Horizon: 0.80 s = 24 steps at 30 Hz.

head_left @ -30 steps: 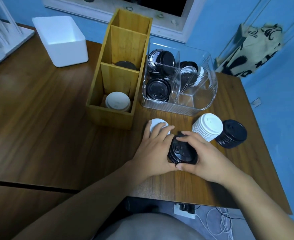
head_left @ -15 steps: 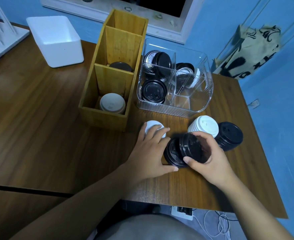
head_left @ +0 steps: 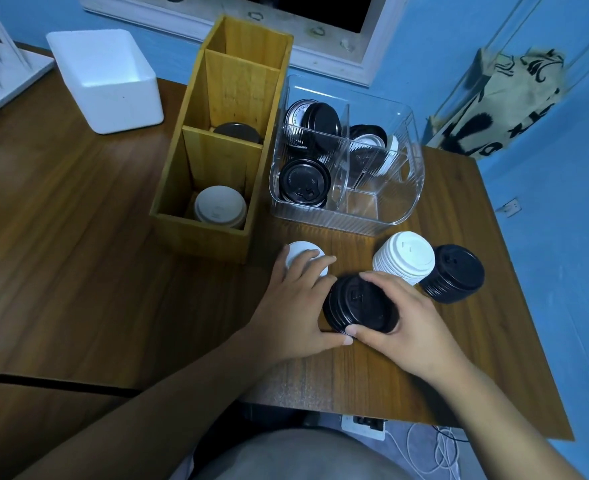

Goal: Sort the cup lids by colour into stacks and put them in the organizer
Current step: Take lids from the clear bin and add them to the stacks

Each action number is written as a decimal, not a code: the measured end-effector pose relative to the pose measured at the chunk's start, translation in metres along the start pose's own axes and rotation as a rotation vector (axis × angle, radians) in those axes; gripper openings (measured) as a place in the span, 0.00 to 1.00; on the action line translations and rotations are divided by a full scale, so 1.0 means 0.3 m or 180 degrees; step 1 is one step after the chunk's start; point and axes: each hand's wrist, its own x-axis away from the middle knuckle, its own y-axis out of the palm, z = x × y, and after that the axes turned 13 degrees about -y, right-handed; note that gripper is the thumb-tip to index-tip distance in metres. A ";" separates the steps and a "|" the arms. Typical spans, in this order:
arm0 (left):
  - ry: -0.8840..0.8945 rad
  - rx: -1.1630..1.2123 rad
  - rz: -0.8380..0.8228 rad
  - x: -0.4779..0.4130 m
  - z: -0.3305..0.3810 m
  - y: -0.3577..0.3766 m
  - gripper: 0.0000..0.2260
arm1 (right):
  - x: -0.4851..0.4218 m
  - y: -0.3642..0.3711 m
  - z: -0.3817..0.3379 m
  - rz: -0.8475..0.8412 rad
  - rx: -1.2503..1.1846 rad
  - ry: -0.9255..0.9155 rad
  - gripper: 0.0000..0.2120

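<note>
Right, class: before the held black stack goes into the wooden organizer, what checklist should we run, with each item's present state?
1. Right hand grips the black stack: ok.
2. Stack is one colour: ok, only black shows.
3. Left hand free: not ok, its fingers rest on a white lid.
4. Wooden organizer middle compartment holds a dark lid: ok.
5. Room there for the whole stack: cannot tell.

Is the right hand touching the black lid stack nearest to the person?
Touching. The head view shows the right hand gripping the black stack: fingers curl over its far edge and the thumb presses its near rim.
</note>
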 end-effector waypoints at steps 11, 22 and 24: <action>-0.0019 0.0077 -0.0063 0.003 -0.001 -0.003 0.38 | -0.040 0.027 -0.013 -0.0259 -0.0068 -0.0009 0.35; -0.0033 -0.0004 -0.0132 0.002 -0.001 -0.008 0.39 | -0.005 0.130 -0.018 -0.0048 0.0602 0.0047 0.28; -0.0010 0.0039 -0.0143 0.004 -0.003 -0.010 0.37 | -0.006 0.132 -0.018 -0.0077 0.0724 0.0038 0.28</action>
